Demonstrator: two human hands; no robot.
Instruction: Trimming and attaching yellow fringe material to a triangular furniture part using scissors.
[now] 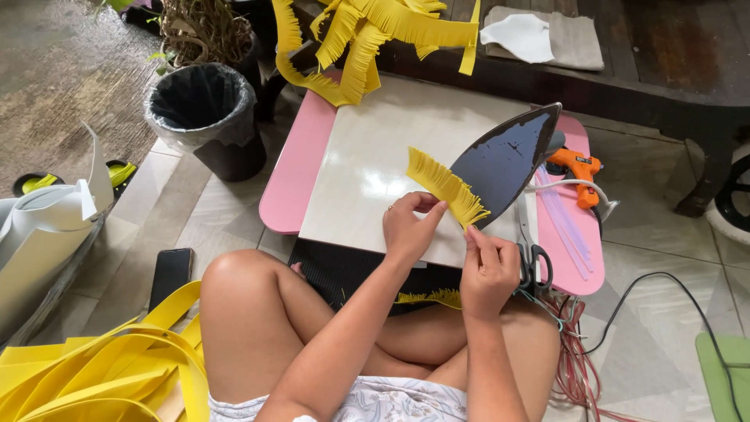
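Head view: nearest the camera, folded yellow foam strips point(109, 367) lie at the near left, beside a dark phone point(169, 275) on the tiled floor. The person sits cross-legged behind a low pink table point(293, 176) carrying a pale board point(367, 156). The left hand point(408, 228) pinches the near-left end of a fringed yellow strip point(447, 186), thumb and fingers closed on it. The right hand point(488, 270) is raised just right of it, fingertips pinched at the strip's lower right end by the fringe; whether they actually grip it cannot be told. The strip is held above the board, its long axis running from upper left to lower right, fringe pointing right toward an upturned iron soleplate point(504, 160) that it touches or nearly touches. Scissors point(531, 254) lie just right of the right hand, an orange glue gun point(578, 173) beyond them. Farther left stands a black-lined bin point(205, 113); at the far edge hangs more fringed yellow material point(367, 39).
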